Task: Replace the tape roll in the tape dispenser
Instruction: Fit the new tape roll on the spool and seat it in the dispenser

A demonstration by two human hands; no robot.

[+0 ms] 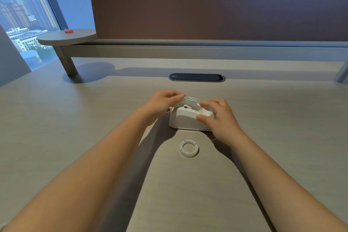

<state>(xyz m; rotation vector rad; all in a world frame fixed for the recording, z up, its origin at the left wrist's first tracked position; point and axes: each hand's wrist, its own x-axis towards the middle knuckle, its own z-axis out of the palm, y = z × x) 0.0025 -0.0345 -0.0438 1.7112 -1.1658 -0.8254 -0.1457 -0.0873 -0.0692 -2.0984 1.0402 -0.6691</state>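
1. The left hand (163, 100) pinches a tape roll (188, 102) by its rim, fingertips closed on the left edge. The roll sits at the top of the dispenser (186, 118), just ahead of the right hand; whether it is fully seated in the cradle cannot be told.

2. The right hand (218, 117) is clamped on the dispenser's right end, thumb against the near side wall, fingers over the top edge, bracing the body on the desk (75, 118).

3. A white ring (188, 147), probably the core hub or a spent core, lies flat on the desk nearer the body than both hands, between the forearms and well apart from the dispenser.

4. Handling, as I judge it: the roll looks light and stiff, translucent with a smooth, possibly slick outer face. It is best held across the flat sides or by the rim, as it is now, keeping fingers off any loose sticky end.

5. The dispenser looks like hard plastic, likely weighted, so it should stay put under one bracing hand. Hold it by the side walls; the cutter end is not clearly visible, so keep fingers away from either tip.

6. The ring is small, rigid and light, and easy to pick up by pinching through its hole.
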